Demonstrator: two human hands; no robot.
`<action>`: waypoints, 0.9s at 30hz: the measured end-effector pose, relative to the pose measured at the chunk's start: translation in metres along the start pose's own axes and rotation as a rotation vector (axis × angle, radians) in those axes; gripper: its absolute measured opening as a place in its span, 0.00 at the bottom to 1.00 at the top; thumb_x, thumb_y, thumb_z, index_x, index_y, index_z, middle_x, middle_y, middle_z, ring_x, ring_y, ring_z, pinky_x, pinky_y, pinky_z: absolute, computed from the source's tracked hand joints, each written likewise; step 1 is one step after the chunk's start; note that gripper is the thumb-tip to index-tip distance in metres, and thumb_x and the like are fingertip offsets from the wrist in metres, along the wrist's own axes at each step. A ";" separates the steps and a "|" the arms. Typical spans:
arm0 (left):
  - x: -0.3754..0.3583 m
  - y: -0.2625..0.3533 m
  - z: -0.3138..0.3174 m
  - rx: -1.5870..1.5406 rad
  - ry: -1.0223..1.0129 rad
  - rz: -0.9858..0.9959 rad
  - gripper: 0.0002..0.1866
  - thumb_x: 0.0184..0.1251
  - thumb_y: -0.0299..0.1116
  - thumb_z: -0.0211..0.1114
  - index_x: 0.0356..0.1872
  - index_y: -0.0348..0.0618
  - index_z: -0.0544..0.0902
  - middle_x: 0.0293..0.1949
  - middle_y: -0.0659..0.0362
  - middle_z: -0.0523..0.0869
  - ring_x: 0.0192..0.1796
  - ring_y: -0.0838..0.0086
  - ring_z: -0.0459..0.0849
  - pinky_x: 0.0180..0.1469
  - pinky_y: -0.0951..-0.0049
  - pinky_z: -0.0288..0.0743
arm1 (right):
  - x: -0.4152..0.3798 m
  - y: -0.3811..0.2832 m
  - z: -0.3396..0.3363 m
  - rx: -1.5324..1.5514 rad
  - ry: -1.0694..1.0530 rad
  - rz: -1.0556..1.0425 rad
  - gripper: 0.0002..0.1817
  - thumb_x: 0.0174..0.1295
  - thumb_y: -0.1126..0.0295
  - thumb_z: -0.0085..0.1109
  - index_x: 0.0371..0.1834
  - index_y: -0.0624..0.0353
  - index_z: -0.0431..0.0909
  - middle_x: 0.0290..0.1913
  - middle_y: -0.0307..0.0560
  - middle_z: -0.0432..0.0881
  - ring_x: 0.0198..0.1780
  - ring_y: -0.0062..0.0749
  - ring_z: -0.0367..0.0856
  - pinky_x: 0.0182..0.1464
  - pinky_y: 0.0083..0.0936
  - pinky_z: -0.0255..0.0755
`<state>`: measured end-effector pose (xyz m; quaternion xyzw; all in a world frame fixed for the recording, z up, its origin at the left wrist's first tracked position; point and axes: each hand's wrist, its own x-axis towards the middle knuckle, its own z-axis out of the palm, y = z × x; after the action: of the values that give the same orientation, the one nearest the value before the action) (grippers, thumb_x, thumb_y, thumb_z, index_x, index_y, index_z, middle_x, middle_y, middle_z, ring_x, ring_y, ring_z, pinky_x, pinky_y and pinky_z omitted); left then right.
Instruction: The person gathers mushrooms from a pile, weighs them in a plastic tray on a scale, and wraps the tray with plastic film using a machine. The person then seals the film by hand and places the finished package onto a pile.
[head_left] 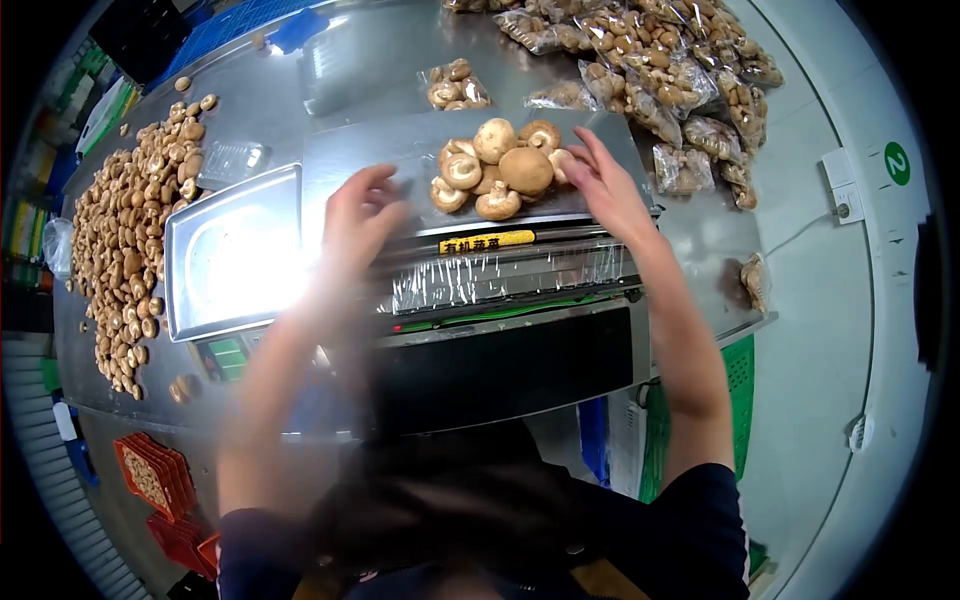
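A small heap of brown-capped mushrooms (525, 171) sits on the metal top of a film-wrapping machine (400, 140); whether a tray lies under it cannot be made out. At its right edge is my right hand (608, 190), fingers stretched apart, thumb side against or very near the outermost mushroom. My left hand (360, 218) hovers left of the heap, apart from it, blurred, with loosely bent fingers and nothing visible in them. Wrinkled clear film (480, 282) hangs along the machine's front, below a yellow label strip (487, 242).
To the left are a shiny metal scale pan (235, 255), a clear plastic tray (232, 163) and a large pile of loose mushrooms (125, 250). One bagged pack (453, 86) lies behind the heap. Many wrapped packs (665, 80) are stacked at the back right. Red crates (155, 475) stand lower left.
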<state>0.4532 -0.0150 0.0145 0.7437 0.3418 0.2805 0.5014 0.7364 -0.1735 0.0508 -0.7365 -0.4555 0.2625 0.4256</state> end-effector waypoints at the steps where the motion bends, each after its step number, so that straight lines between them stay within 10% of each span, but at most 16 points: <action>1: -0.015 0.012 -0.014 0.109 0.006 0.143 0.24 0.54 0.20 0.66 0.55 0.37 0.77 0.44 0.56 0.81 0.42 0.75 0.80 0.36 0.78 0.78 | -0.015 -0.002 -0.016 -0.077 -0.023 -0.097 0.31 0.65 0.55 0.57 0.67 0.59 0.63 0.64 0.57 0.71 0.59 0.41 0.76 0.57 0.29 0.71; 4: -0.051 0.036 -0.056 0.863 -0.216 0.474 0.28 0.45 0.18 0.68 0.53 0.45 0.78 0.49 0.56 0.79 0.53 0.58 0.76 0.52 0.62 0.75 | -0.055 0.013 -0.068 -0.508 -0.112 -0.339 0.27 0.62 0.62 0.61 0.65 0.50 0.68 0.66 0.48 0.70 0.54 0.41 0.80 0.51 0.29 0.76; 8: -0.053 0.061 -0.050 1.099 -0.495 0.628 0.25 0.52 0.27 0.65 0.55 0.55 0.78 0.58 0.59 0.76 0.59 0.61 0.72 0.64 0.57 0.65 | -0.066 0.026 -0.085 -0.903 -0.382 -0.490 0.24 0.58 0.68 0.61 0.60 0.39 0.73 0.66 0.39 0.69 0.44 0.38 0.83 0.43 0.29 0.79; 12: -0.051 0.035 -0.035 0.828 -0.367 0.725 0.14 0.50 0.26 0.66 0.41 0.49 0.85 0.51 0.59 0.82 0.55 0.62 0.76 0.60 0.55 0.70 | -0.065 0.037 -0.063 -0.454 -0.319 -0.416 0.15 0.57 0.72 0.61 0.49 0.48 0.81 0.58 0.40 0.78 0.35 0.31 0.84 0.34 0.25 0.78; 14: -0.078 0.033 -0.055 0.730 -0.395 0.337 0.08 0.54 0.23 0.65 0.36 0.45 0.84 0.45 0.55 0.84 0.46 0.65 0.80 0.51 0.59 0.75 | -0.094 0.035 -0.077 -0.132 -0.317 -0.015 0.12 0.59 0.74 0.59 0.45 0.54 0.83 0.52 0.42 0.82 0.32 0.27 0.83 0.31 0.22 0.76; 18: -0.128 0.064 -0.090 -0.209 -0.115 -0.119 0.06 0.71 0.24 0.54 0.36 0.40 0.79 0.41 0.50 0.84 0.40 0.72 0.82 0.42 0.68 0.79 | -0.123 -0.011 -0.108 0.082 -0.117 -0.227 0.10 0.67 0.77 0.49 0.42 0.63 0.83 0.46 0.48 0.84 0.26 0.23 0.79 0.28 0.18 0.73; 21: -0.054 0.096 -0.110 -0.459 0.002 0.403 0.10 0.76 0.30 0.47 0.45 0.38 0.76 0.48 0.50 0.82 0.54 0.65 0.81 0.56 0.63 0.76 | -0.065 -0.051 -0.119 0.075 0.323 -0.445 0.12 0.68 0.74 0.47 0.47 0.64 0.79 0.46 0.51 0.84 0.38 0.28 0.83 0.41 0.22 0.77; 22: -0.024 0.108 -0.084 -0.487 0.380 0.349 0.11 0.76 0.32 0.50 0.47 0.39 0.79 0.41 0.53 0.85 0.40 0.72 0.83 0.50 0.71 0.78 | -0.029 -0.068 -0.103 0.217 0.458 -0.466 0.13 0.69 0.71 0.46 0.50 0.63 0.77 0.46 0.52 0.84 0.43 0.30 0.84 0.46 0.23 0.78; 24: 0.045 0.088 -0.059 0.084 0.435 0.213 0.16 0.70 0.40 0.59 0.53 0.43 0.77 0.51 0.54 0.82 0.51 0.73 0.81 0.54 0.74 0.73 | 0.044 -0.048 -0.084 -0.016 0.323 -0.546 0.19 0.70 0.62 0.47 0.57 0.63 0.73 0.50 0.55 0.82 0.52 0.38 0.81 0.56 0.29 0.74; 27: 0.097 -0.025 -0.024 0.335 0.109 0.200 0.22 0.63 0.45 0.65 0.51 0.38 0.78 0.58 0.49 0.76 0.59 0.61 0.76 0.61 0.66 0.68 | 0.098 0.040 -0.024 -0.586 0.144 -0.497 0.23 0.68 0.54 0.50 0.54 0.63 0.73 0.53 0.58 0.80 0.52 0.42 0.80 0.55 0.35 0.73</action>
<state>0.4883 0.0809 0.0068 0.8307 0.3346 0.3081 0.3211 0.8173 -0.1040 0.0281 -0.7105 -0.6448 -0.0423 0.2787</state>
